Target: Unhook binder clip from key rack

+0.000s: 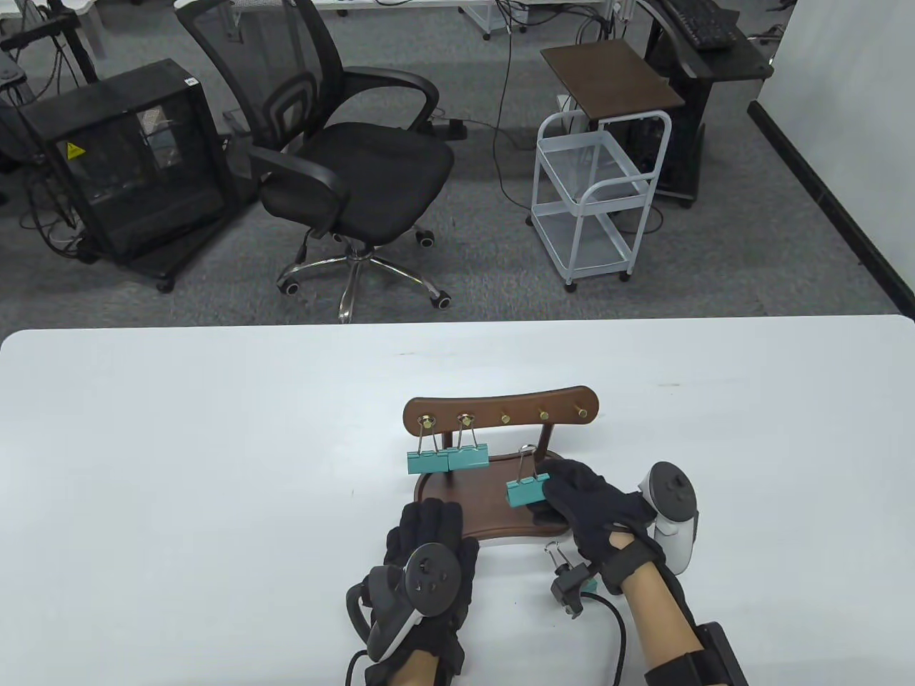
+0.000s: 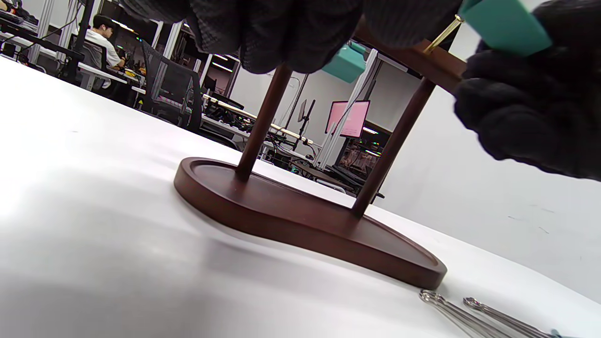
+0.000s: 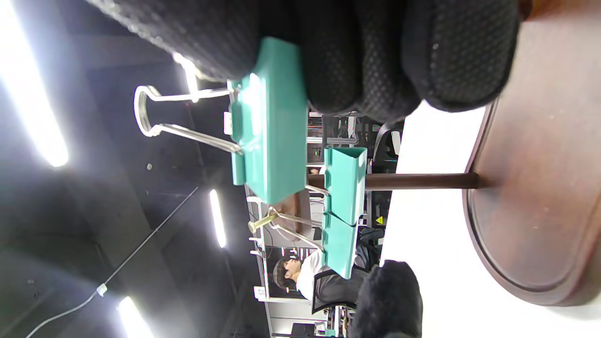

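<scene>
- Holding a teal binder clip [image 1: 526, 491] in the right hand [image 1: 593, 506], off the pegs and just above the rack's tray, in front of the right post. Gloved fingers [image 3: 357, 51] are wrapped over the clip's body, and its wire handles stick out free in the right wrist view.
- That clip isn't on any hook: the three brass pegs [image 1: 542, 414] on the right side of the key rack [image 1: 500, 413] are bare.
- Two more teal clips [image 1: 448, 461] hang side by side from the two leftmost pegs, touching each other edge to edge.
- The rack is dark wood, with a curved top bar, two posts and an oval base tray [image 2: 300, 220], sitting on the white table [image 1: 179, 443] near the front middle.
- Left hand [image 1: 425, 554] is lying on the table with its fingertips at the front-left rim of the tray. Fingers look fairly flat and together; can't tell if they're actually pressing on the rim or just touching, and it's not gripping anything I can see.
- One more clip [image 1: 565, 564] lies on the table just in front of the tray, beside the right wrist, mostly hidden, with only the wire handles and a bit of teal showing.
- Behind the table: a black office chair [image 1: 343, 164], a white rolling cart [image 1: 597, 193] and a black PC case [image 1: 129, 157].
</scene>
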The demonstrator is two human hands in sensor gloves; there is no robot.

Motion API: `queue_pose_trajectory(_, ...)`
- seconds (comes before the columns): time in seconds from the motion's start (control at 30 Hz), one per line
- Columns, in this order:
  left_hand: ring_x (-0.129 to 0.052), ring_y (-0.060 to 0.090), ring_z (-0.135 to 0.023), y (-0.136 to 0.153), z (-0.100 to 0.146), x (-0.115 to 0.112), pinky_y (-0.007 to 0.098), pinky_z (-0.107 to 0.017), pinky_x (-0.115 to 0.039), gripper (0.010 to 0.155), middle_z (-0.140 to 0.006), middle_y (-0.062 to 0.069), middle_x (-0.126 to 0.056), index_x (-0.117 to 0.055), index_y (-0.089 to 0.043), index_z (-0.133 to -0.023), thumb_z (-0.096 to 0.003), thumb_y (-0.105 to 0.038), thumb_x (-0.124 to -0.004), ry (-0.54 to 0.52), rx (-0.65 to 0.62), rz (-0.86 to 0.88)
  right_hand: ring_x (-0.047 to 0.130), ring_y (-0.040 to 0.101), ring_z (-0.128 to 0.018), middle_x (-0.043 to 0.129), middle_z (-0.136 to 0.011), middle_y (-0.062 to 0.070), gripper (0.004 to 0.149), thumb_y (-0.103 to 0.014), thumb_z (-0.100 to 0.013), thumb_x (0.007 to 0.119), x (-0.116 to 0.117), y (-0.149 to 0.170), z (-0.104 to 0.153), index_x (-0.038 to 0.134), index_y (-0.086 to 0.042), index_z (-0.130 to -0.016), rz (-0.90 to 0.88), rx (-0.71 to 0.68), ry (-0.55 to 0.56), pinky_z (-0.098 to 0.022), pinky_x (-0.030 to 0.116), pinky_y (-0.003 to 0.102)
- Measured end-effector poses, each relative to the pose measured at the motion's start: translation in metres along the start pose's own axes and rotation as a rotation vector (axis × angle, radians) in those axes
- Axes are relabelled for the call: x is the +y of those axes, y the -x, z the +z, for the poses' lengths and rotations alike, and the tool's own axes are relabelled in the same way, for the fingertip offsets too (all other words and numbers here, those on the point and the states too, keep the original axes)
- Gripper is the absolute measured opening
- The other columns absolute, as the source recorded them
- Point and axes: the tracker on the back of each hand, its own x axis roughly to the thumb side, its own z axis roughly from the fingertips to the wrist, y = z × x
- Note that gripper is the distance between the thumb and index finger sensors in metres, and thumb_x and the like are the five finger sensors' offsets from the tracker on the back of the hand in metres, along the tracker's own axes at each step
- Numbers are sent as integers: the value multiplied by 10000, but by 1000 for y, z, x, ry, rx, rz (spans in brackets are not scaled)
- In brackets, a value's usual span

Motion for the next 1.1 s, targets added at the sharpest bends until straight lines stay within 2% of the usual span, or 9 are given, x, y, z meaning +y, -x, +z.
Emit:
queue_pose_trajectory(0.3, -516, 308, -1113, 0, 1, 0, 527, -756, -497, 614, -1181, 32, -599, -636, -282, -1095, -534, -531, -612, -1, 2, -12, 912, 376, -600, 871, -721, 168, 455, -415, -426, 764, -5, 4, 20, 707, -223, -834, 0, 3, -1, -422, 851, 464)
queue_pose_trajectory(0.57, -519, 308, -1111, -1, 1, -1, 527, -756, -498, 617, -1180, 32, -601, -636, -281, -1095, -533, -534, -613, 3, -3, -25, 947, 367, -509, 911, -638, 175, 461, -432, -409, 783, -7, 8, 25, 742, -190, -799, 107, 120, 58, -347, 869, 464)
queue_pose_trajectory(0.83, -517, 308, -1112, -1, 1, 0, 527, -756, -497, 616, -1180, 29, -600, -635, -283, -1095, -533, -535, -611, -1, -3, -21, 1011, 331, -341, 973, -495, 178, 474, -449, -385, 816, 0, 18, 29, 798, -122, -727, 378, 373, 125, -203, 911, 419)
queue_pose_trajectory(1.1, -516, 308, -1112, 0, 0, 0, 527, -757, -497, 615, -1180, 33, -600, -635, -285, -1095, -533, -535, -613, -1, 1, -9, 1053, 272, -202, 1018, -391, 159, 473, -464, -363, 849, 23, 18, 24, 849, -100, -666, 803, 456, 107, -102, 928, 385)
